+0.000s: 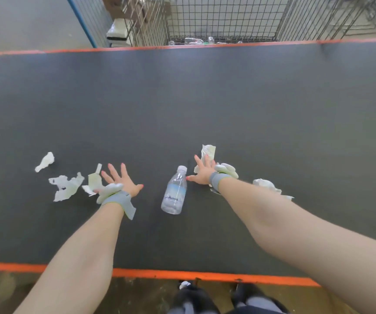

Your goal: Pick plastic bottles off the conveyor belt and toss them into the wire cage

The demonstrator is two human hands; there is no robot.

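Note:
A clear plastic bottle [174,191] with a white cap and pale label lies on the dark conveyor belt [182,98], between my two hands. My left hand [120,179] hovers with fingers spread, to the bottle's left, holding nothing. My right hand [203,170] is spread too, its thumb tip close to the bottle's neck, fingers over a crumpled paper. The wire cage [223,19] stands beyond the belt's far edge, with several clear bottles on its floor.
Torn white paper scraps [66,186] lie left of my left hand, another crumpled piece [45,162] farther left, and more paper [266,184] behind my right forearm. Orange strips [182,274] edge the belt near and far. A blue-framed mesh panel [85,21] stands left of the cage.

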